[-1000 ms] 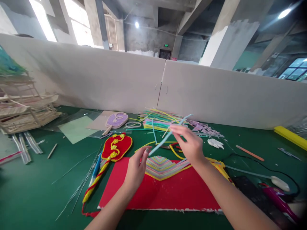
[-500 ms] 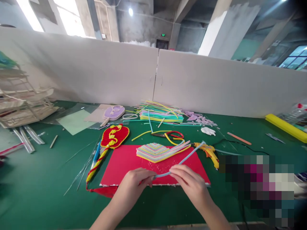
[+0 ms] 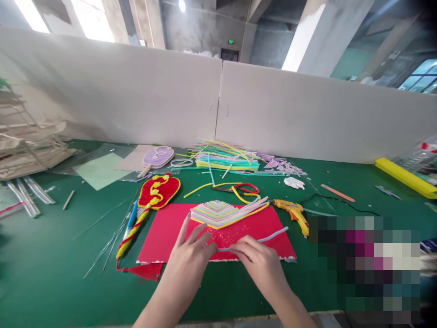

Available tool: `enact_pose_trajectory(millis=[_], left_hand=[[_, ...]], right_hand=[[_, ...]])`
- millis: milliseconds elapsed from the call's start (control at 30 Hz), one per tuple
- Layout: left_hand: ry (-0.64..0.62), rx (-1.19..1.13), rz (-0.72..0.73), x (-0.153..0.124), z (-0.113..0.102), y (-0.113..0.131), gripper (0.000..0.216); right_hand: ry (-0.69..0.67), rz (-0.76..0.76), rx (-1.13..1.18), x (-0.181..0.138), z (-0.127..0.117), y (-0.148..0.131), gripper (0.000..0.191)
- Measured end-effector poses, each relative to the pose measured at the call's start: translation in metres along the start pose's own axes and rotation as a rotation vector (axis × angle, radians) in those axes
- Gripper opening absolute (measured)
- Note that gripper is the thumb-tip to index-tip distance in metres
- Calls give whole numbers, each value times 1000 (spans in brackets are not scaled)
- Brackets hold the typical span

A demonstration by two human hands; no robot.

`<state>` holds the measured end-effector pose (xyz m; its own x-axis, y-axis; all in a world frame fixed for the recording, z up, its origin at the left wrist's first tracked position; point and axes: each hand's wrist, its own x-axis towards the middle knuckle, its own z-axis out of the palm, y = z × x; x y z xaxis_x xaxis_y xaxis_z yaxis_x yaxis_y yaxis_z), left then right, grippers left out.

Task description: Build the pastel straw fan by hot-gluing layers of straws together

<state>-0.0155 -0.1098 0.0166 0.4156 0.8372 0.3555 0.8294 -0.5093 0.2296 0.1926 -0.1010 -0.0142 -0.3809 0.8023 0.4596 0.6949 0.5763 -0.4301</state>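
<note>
A pale blue pipe cleaner (image 3: 273, 234) runs between my hands above the front part of the red board (image 3: 159, 234). My left hand (image 3: 193, 248) pinches its left end, with some fingers raised and spread over the board. Closed on its middle, my right hand (image 3: 257, 259) leaves the far end sticking out to the upper right. Just beyond lies a chevron panel of pastel pipe cleaners (image 3: 215, 214), its loose ends trailing right. Scissors with red handles (image 3: 249, 187) rest behind the board, and a yellow glue gun (image 3: 293, 212) lies at its right corner.
A red fan with a yellow handle (image 3: 159, 191) lies left of the board, its tassel (image 3: 146, 271) in front. Behind are a purple fan (image 3: 159, 157), a pipe-cleaner pile (image 3: 225, 161) and purple scraps (image 3: 283, 165). A white partition (image 3: 290, 109) closes off the back.
The pipe cleaner has been lowered toward the board and now lies flatter. My left fingers have lifted and spread, and my right hand has shifted slightly left. The view has tilted slightly.
</note>
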Motion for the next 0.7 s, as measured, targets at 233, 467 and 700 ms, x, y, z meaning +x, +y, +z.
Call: enact_pose_trajectory(millis=[233, 467, 700], left_hand=[[-58, -34, 41, 4, 1, 7, 22], [-288, 20, -45, 12, -6, 15, 17], [-238, 131, -31, 13, 0, 17, 15]], right_hand=[[-6, -9, 0, 4, -3, -6, 26], [-28, -64, -41, 10, -4, -12, 28], [-27, -53, -120, 14, -5, -7, 30]])
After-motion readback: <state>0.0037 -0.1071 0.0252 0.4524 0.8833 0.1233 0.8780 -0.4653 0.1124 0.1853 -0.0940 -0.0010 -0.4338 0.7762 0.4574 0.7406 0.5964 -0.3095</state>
